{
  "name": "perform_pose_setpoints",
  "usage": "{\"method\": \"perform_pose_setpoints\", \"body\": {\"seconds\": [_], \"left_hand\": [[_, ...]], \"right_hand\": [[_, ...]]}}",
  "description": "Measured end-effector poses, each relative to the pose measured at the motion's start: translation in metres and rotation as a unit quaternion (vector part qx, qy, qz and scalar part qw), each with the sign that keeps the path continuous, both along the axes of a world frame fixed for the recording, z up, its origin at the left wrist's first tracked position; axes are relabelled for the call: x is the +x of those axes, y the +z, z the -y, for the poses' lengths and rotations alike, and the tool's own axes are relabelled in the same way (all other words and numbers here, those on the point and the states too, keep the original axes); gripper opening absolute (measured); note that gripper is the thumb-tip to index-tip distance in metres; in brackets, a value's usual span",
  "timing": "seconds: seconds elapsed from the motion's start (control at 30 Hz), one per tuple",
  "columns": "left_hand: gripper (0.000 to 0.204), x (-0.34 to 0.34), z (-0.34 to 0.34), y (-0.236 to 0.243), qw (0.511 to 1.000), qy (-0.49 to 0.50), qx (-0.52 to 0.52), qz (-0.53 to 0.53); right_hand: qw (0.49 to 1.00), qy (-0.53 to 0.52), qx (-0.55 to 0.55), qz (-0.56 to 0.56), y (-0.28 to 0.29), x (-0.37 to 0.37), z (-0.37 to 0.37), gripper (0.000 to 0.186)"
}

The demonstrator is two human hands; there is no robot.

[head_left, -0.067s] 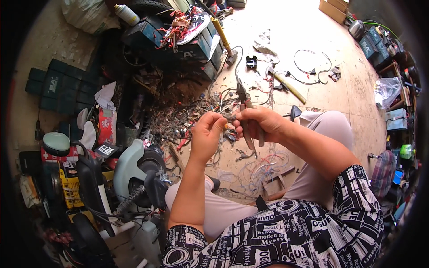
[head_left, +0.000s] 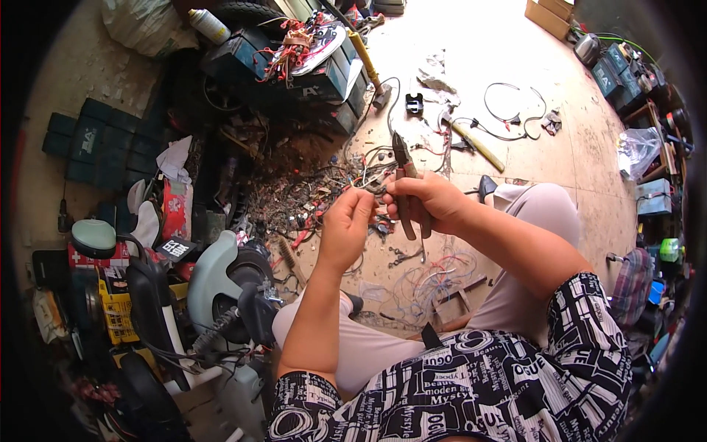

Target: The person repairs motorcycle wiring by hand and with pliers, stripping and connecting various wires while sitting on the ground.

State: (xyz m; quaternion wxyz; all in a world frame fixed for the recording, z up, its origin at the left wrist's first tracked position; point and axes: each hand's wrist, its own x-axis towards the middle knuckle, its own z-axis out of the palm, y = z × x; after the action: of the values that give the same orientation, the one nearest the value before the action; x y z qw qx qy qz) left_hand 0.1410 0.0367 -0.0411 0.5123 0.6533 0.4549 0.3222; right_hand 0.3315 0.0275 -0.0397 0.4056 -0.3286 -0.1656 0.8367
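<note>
My right hand (head_left: 434,200) is wrapped round a pair of pliers (head_left: 400,149) with worn reddish handles. The jaws point away from me, and the handle ends stick out below my fingers. Close by on its left, my left hand (head_left: 345,227) is closed in a pinch, thumb against the fingers. Its fingertips nearly meet my right fingers. Whatever sits between them is too small and too hidden to name. Beneath both hands lies a heap of cut wires and scraps (head_left: 309,188) on the floor.
A hammer with a yellow handle (head_left: 479,146) and a looped black cable (head_left: 508,132) lie beyond my right hand. Loose thin wires (head_left: 427,283) spread between my legs. To the left stands a grey scooter part (head_left: 208,276); stacked dark batteries (head_left: 317,85) rise at the back.
My left hand has shifted slightly right. The pliers have turned a little in my right hand, and their handles look closer together.
</note>
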Motion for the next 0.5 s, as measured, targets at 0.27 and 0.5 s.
{"method": "perform_pose_setpoints", "body": {"seconds": [0.27,0.5], "left_hand": [[0.036,0.01,-0.001,0.013,0.988,-0.036,-0.114,-0.097],[0.036,0.004,0.009,0.007,0.99,-0.064,-0.126,0.02]], "right_hand": [[0.928,0.018,0.219,0.301,-0.017,-0.002,-0.002,0.011],[0.955,0.049,0.153,0.249,-0.005,-0.003,-0.004,0.013]]}}
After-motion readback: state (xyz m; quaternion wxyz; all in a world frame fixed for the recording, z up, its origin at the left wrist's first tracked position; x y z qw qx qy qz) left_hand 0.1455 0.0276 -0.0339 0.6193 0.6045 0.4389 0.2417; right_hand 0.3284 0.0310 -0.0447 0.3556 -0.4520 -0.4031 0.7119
